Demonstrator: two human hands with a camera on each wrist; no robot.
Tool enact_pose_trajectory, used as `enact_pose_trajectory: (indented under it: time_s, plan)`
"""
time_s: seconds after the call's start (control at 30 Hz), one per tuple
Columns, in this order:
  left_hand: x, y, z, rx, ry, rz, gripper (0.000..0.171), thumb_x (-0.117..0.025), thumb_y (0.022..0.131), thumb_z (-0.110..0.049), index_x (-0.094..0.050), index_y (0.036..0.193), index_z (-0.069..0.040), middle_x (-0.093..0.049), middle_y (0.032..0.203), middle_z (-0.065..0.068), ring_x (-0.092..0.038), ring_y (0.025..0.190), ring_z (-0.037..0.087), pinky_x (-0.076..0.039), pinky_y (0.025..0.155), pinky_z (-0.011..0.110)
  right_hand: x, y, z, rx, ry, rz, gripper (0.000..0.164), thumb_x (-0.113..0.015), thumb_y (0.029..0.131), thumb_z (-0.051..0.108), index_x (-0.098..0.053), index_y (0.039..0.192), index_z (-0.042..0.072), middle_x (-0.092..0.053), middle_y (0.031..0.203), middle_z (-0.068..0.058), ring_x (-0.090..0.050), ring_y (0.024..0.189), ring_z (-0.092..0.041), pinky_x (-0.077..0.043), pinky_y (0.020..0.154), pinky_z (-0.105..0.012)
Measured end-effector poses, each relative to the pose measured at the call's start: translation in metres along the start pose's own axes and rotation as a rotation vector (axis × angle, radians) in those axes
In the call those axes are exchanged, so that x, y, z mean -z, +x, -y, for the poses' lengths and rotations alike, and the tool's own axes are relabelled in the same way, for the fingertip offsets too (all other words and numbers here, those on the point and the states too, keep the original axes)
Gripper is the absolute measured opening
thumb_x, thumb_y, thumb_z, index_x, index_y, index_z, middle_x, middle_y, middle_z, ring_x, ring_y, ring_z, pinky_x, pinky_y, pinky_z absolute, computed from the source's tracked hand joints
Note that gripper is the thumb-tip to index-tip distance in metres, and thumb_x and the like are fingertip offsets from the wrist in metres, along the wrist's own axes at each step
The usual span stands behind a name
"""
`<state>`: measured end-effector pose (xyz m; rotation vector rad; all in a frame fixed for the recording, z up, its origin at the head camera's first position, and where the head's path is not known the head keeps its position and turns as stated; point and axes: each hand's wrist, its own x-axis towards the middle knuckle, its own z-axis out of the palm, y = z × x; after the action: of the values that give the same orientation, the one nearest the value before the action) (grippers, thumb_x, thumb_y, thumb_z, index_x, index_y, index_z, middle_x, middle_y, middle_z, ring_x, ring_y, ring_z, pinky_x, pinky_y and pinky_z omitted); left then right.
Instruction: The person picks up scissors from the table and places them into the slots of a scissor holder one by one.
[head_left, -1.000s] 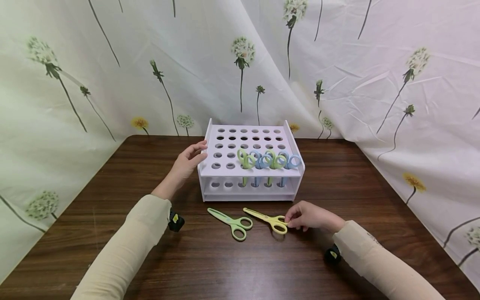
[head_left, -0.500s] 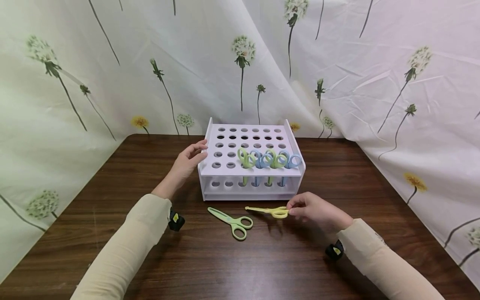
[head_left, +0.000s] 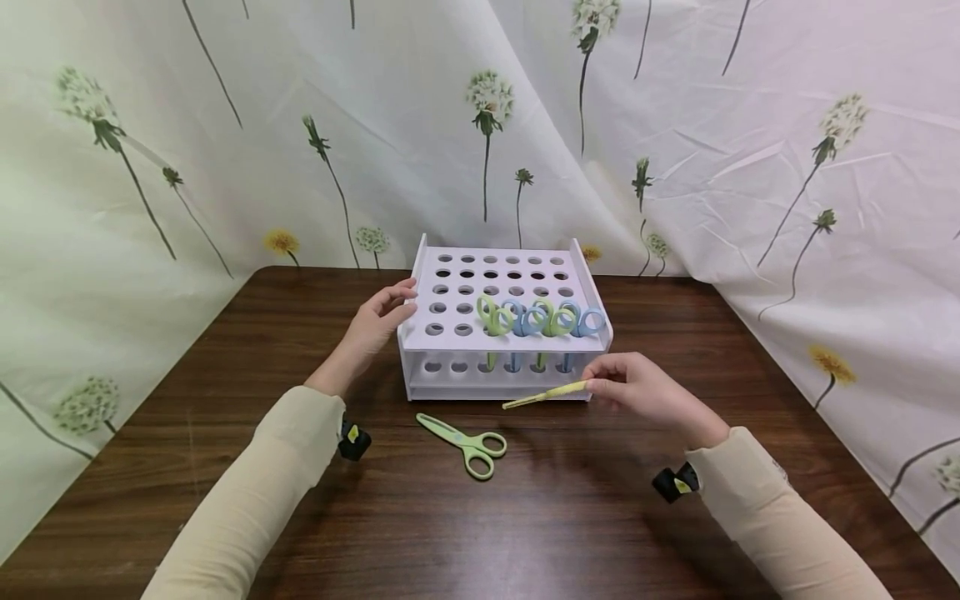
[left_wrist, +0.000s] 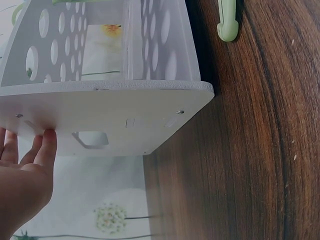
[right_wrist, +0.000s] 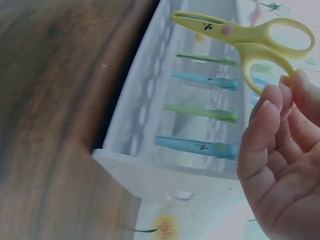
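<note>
Yellow scissors (right_wrist: pixel 240 37) hang in the air just in front of the rack's lower right, blades pointing left. My right hand (head_left: pixel 648 392) pinches them by one handle loop between thumb and fingers. The white two-tier rack (head_left: pixel 457 343) has rows of round holes. Green and blue scissors (head_left: pixel 585 322) stand upright in its front row, toward the right. My left hand (head_left: pixel 372 327) rests its fingertips against the rack's left side panel (left_wrist: pixel 100 117), fingers relaxed. Green scissors (head_left: pixel 465 442) lie flat on the table before the rack, blades toward the upper left.
The dark wooden table (head_left: pixel 360 533) reaches back to a white flower-print cloth (head_left: pixel 390 125) hanging behind the rack and along both sides. Black wrist cameras (head_left: pixel 675 482) are strapped below both sleeves.
The yellow scissors have been lifted off the table by my right hand, rising toward the rack and turning edge-on in the head view. My left hand stays at the rack's side.
</note>
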<state>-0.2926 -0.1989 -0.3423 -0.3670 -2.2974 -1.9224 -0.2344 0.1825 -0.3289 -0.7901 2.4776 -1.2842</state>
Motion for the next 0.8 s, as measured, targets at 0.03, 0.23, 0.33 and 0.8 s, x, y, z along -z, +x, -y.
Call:
enact_pose_trajectory:
  time_s: [0.03, 0.23, 0.33, 0.8]
  plan:
    - [0.000, 0.000, 0.000, 0.000, 0.001, -0.002, 0.029, -0.054, 0.093, -0.011, -0.050, 0.116, 0.006, -0.036, 0.143, 0.006, -0.033, 0.129, 0.022, -0.026, 0.104, 0.037, 0.001, 0.001, 0.002, 0.003, 0.005, -0.009, 0.014, -0.057, 0.092, 0.014, -0.062, 0.090, 0.001, -0.058, 0.073, -0.009, -0.053, 0.063, -0.029, -0.048, 0.054, -0.031]
    - [0.000, 0.000, -0.001, 0.004, 0.004, -0.004, 0.029, -0.054, 0.093, -0.012, -0.050, 0.116, 0.005, -0.036, 0.143, 0.006, -0.032, 0.130, 0.022, -0.026, 0.105, 0.036, 0.005, 0.005, 0.014, 0.022, 0.011, -0.071, 0.017, -0.059, 0.091, 0.014, -0.061, 0.088, -0.002, -0.056, 0.068, -0.012, -0.054, 0.061, -0.021, -0.050, 0.055, -0.032]
    - [0.000, 0.000, 0.000, 0.008, 0.008, -0.001, 0.031, -0.054, 0.093, -0.013, -0.049, 0.117, 0.006, -0.036, 0.144, 0.006, -0.031, 0.130, 0.022, -0.025, 0.105, 0.036, 0.007, 0.007, 0.020, 0.018, 0.029, -0.100, 0.016, -0.059, 0.091, 0.013, -0.061, 0.088, -0.002, -0.055, 0.068, -0.012, -0.054, 0.061, -0.017, -0.050, 0.056, -0.032]
    - [-0.001, 0.000, 0.001, -0.001, -0.010, -0.007, 0.030, -0.053, 0.093, -0.013, -0.050, 0.117, 0.006, -0.037, 0.143, 0.005, -0.033, 0.129, 0.021, -0.025, 0.105, 0.036, 0.016, 0.011, 0.033, 0.051, 0.032, -0.158, 0.015, -0.058, 0.092, 0.013, -0.061, 0.089, -0.001, -0.054, 0.066, -0.010, -0.052, 0.059, -0.017, -0.048, 0.054, -0.028]
